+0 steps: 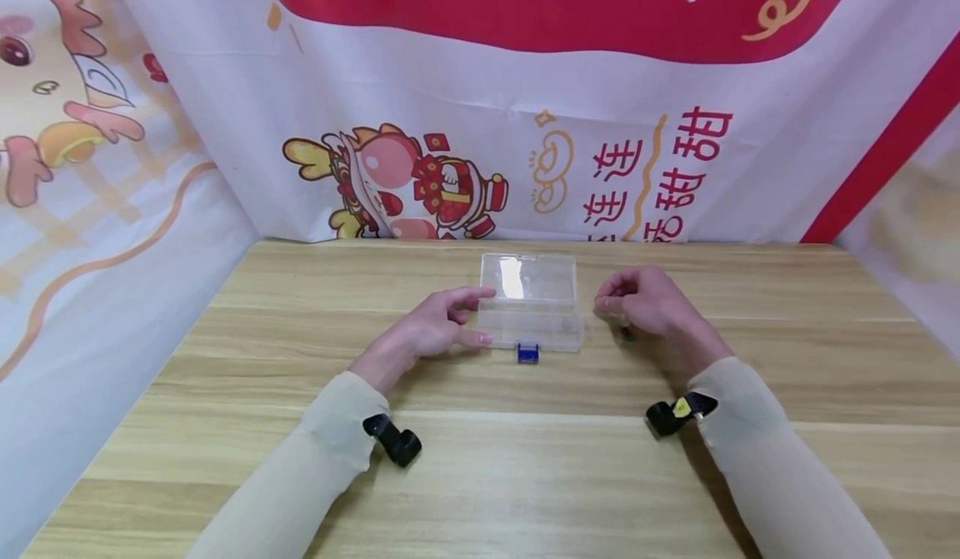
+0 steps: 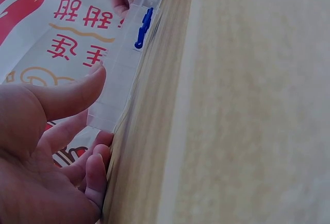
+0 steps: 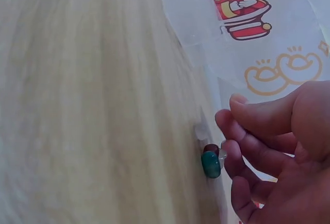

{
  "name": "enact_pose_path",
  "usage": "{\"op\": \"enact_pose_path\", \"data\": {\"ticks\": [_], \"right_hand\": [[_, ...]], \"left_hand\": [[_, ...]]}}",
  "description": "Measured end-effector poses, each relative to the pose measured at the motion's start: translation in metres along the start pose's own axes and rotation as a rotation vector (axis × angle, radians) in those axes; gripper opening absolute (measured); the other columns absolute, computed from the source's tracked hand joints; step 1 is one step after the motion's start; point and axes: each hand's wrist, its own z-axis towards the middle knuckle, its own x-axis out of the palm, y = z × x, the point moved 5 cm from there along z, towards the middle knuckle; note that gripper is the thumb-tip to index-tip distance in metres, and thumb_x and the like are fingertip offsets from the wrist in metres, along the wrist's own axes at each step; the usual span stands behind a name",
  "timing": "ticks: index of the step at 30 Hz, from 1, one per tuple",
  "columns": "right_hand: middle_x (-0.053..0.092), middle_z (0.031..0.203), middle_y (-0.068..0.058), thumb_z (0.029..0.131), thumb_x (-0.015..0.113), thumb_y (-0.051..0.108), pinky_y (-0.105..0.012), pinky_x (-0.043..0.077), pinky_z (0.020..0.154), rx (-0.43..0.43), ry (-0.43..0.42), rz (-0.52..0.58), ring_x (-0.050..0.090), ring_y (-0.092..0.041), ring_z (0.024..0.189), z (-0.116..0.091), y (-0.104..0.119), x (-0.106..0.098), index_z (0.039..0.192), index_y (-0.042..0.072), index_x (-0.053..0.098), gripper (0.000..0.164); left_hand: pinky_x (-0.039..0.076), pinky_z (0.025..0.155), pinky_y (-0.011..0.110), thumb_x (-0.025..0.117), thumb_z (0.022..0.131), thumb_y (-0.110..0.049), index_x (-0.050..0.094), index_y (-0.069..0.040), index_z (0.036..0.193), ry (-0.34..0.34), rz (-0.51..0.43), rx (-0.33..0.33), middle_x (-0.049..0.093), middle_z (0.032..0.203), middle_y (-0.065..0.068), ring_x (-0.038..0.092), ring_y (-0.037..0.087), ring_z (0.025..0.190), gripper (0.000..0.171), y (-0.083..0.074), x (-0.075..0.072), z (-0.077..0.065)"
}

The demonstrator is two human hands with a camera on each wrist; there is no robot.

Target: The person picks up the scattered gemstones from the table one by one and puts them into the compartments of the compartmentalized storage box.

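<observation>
A clear plastic box [image 1: 491,317] with compartments lies on the table with its clear lid [image 1: 543,280] raised at the back. A blue latch [image 1: 528,353] sits on its front. My left hand [image 1: 435,323] holds the box's left end, thumb at the front wall and index finger by the lid. Right of the box is my right hand [image 1: 643,299], thumb and index fingertips together; I cannot tell whether something small is between them. By its other fingers are a green bead [image 3: 211,165], a brown bead [image 3: 211,148] and a clear one [image 3: 223,156].
The wooden table [image 1: 525,467] runs back to a printed white and red cloth [image 1: 450,76]. Another cloth hangs along the left side. Each sleeve carries a black wrist camera, one on the left [image 1: 393,441] and one on the right [image 1: 675,413].
</observation>
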Motion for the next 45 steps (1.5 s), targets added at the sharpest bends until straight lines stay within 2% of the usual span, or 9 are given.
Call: {"op": "enact_pose_path", "data": {"ticks": [6, 13, 22, 26, 30, 36, 45], "right_hand": [[0.067, 0.108, -0.012, 0.102, 0.070, 0.019, -0.031, 0.052, 0.075, -0.012, -0.026, 0.054, 0.058, -0.026, 0.095, -0.003, 0.007, -0.002, 0.112, 0.010, 0.071, 0.014], [0.068, 0.109, -0.013, 0.102, 0.070, 0.019, -0.029, 0.054, 0.076, -0.063, -0.063, 0.082, 0.061, -0.027, 0.095, -0.004, 0.014, -0.002, 0.115, 0.009, 0.071, 0.016], [0.071, 0.113, -0.011, 0.103, 0.070, 0.021, -0.028, 0.053, 0.074, -0.063, -0.122, 0.138, 0.061, -0.026, 0.097, -0.008, 0.021, 0.002, 0.122, 0.011, 0.074, 0.022], [0.074, 0.117, -0.010, 0.102, 0.072, 0.022, -0.028, 0.052, 0.075, -0.067, -0.132, 0.148, 0.061, -0.024, 0.097, -0.008, 0.027, 0.006, 0.123, 0.012, 0.076, 0.024], [0.076, 0.117, -0.010, 0.100, 0.075, 0.022, -0.027, 0.053, 0.074, -0.079, -0.121, 0.175, 0.062, -0.022, 0.096, -0.007, 0.034, 0.014, 0.123, 0.011, 0.078, 0.025], [0.076, 0.115, -0.009, 0.099, 0.077, 0.019, -0.026, 0.053, 0.074, -0.090, -0.070, 0.220, 0.062, -0.020, 0.095, -0.008, 0.041, 0.027, 0.121, 0.010, 0.078, 0.024], [0.074, 0.115, -0.007, 0.099, 0.075, 0.019, -0.033, 0.054, 0.084, -0.089, -0.025, 0.173, 0.063, -0.023, 0.102, -0.007, 0.043, 0.037, 0.119, 0.014, 0.079, 0.020]], "left_hand": [[0.043, 0.107, 0.043, 0.084, 0.092, -0.018, 0.058, -0.038, 0.151, 0.002, 0.015, 0.006, 0.050, 0.155, 0.003, 0.050, 0.028, 0.128, 0.068, 0.001, 0.000, 0.001], [0.041, 0.117, 0.052, 0.083, 0.093, -0.021, 0.058, -0.038, 0.151, -0.011, 0.044, 0.014, 0.050, 0.157, 0.002, 0.048, 0.030, 0.133, 0.066, -0.002, 0.002, -0.001], [0.047, 0.103, 0.041, 0.083, 0.093, -0.021, 0.058, -0.034, 0.152, -0.024, 0.125, 0.062, 0.056, 0.152, 0.003, 0.054, 0.027, 0.123, 0.066, -0.003, 0.002, 0.001], [0.047, 0.110, 0.046, 0.084, 0.092, -0.021, 0.057, -0.031, 0.153, -0.029, 0.163, 0.085, 0.057, 0.151, 0.004, 0.055, 0.027, 0.128, 0.068, -0.006, 0.002, 0.000], [0.043, 0.119, 0.053, 0.084, 0.092, -0.021, 0.057, -0.028, 0.154, -0.036, 0.202, 0.102, 0.057, 0.150, 0.005, 0.054, 0.029, 0.135, 0.068, -0.007, 0.001, 0.000], [0.041, 0.122, 0.054, 0.084, 0.091, -0.021, 0.056, -0.029, 0.154, -0.042, 0.211, 0.093, 0.057, 0.149, 0.004, 0.053, 0.029, 0.136, 0.069, -0.008, 0.002, -0.002], [0.040, 0.123, 0.054, 0.084, 0.092, -0.020, 0.057, -0.030, 0.152, -0.064, 0.195, 0.068, 0.058, 0.148, 0.003, 0.052, 0.028, 0.136, 0.067, -0.007, 0.001, -0.003]]}}
